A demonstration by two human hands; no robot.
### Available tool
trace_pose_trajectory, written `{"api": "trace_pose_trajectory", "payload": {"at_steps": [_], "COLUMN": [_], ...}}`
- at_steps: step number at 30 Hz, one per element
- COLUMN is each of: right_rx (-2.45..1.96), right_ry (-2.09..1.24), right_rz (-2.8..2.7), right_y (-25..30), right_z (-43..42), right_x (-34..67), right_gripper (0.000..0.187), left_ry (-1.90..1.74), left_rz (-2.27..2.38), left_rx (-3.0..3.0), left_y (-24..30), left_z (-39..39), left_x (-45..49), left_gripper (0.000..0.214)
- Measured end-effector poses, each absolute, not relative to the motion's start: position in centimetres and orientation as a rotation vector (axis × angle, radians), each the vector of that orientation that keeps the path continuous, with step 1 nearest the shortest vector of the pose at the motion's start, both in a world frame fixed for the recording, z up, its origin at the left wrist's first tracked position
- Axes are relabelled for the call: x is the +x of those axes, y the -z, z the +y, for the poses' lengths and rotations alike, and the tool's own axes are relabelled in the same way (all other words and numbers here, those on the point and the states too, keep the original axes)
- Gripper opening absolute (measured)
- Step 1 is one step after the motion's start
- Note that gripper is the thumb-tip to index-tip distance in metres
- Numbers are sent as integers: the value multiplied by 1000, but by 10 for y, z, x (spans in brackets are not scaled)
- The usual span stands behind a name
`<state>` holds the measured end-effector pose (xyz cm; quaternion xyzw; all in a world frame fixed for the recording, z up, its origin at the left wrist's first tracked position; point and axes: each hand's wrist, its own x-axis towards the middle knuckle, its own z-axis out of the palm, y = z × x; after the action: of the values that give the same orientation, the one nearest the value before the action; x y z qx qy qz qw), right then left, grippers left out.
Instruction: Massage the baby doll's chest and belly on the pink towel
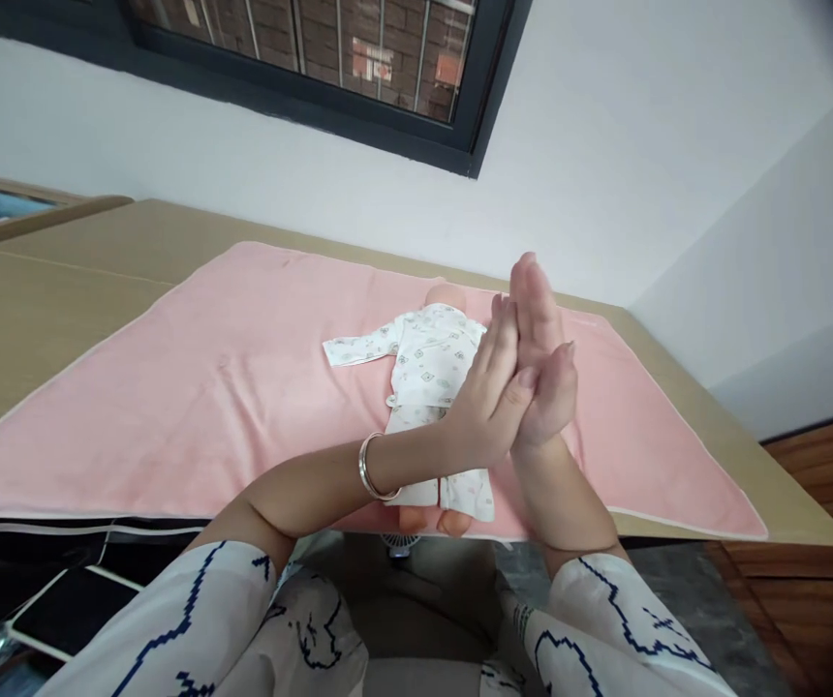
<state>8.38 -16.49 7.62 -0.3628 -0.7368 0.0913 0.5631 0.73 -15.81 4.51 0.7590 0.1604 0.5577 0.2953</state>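
My left hand (pixel 490 397), with a silver bracelet (pixel 366 467) lower on its forearm, lies palm against my right hand (pixel 543 358). Fingers on both hands are stretched out, and no object shows between the palms. Behind and below them a baby doll (pixel 427 363) lies on its back in a white patterned top and trousers. One sleeve reaches out to the left, and the feet (pixel 435 521) point at the near edge. My hands and left forearm hide part of the doll's body and its other arm. A pink pad (pixel 191 387) is spread beneath the doll.
The pad covers much of a wooden table (pixel 46 310) set against a white wall. Above is a dark-framed window (pixel 358 116). At far left a wooden-edged tray (pixel 39 215) holds something blue. A small fan (pixel 399 545) shows below the table's near edge; wooden panelling (pixel 823 494) stands right.
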Motion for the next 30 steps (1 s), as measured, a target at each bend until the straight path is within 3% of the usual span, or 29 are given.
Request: {"api": "trace_pose_trajectory", "payload": {"at_steps": [6, 9, 13, 18, 24, 30], "right_rx": [-807, -925, -1203, -1398, -1805, -1560], "right_ry": [-5, -55, -129, -188, -97, -61], "right_rz": [-1679, -1864, -2040, -2136, -1934, -2206], "right_y": [-48, -14, 26, 39, 35, 31], "right_z": [-105, -60, -20, -6, -15, -22], "right_x": [96, 103, 113, 126, 116, 105], "right_gripper": [53, 54, 51, 49, 60, 53], "left_ry": [-1564, -1668, -1332, -1206, -1190, -1181], "left_rz": [333, 717, 1282, 1408, 1428, 1444], "left_rx": [1822, 1656, 1850, 2182, 2236, 2227], "left_y": [-39, -8, 40, 66, 63, 62], "left_z": [-88, -27, 27, 36, 33, 32], "left_x": [3, -4, -14, -15, -16, -18], "left_gripper": [52, 54, 33, 44, 44, 45]}}
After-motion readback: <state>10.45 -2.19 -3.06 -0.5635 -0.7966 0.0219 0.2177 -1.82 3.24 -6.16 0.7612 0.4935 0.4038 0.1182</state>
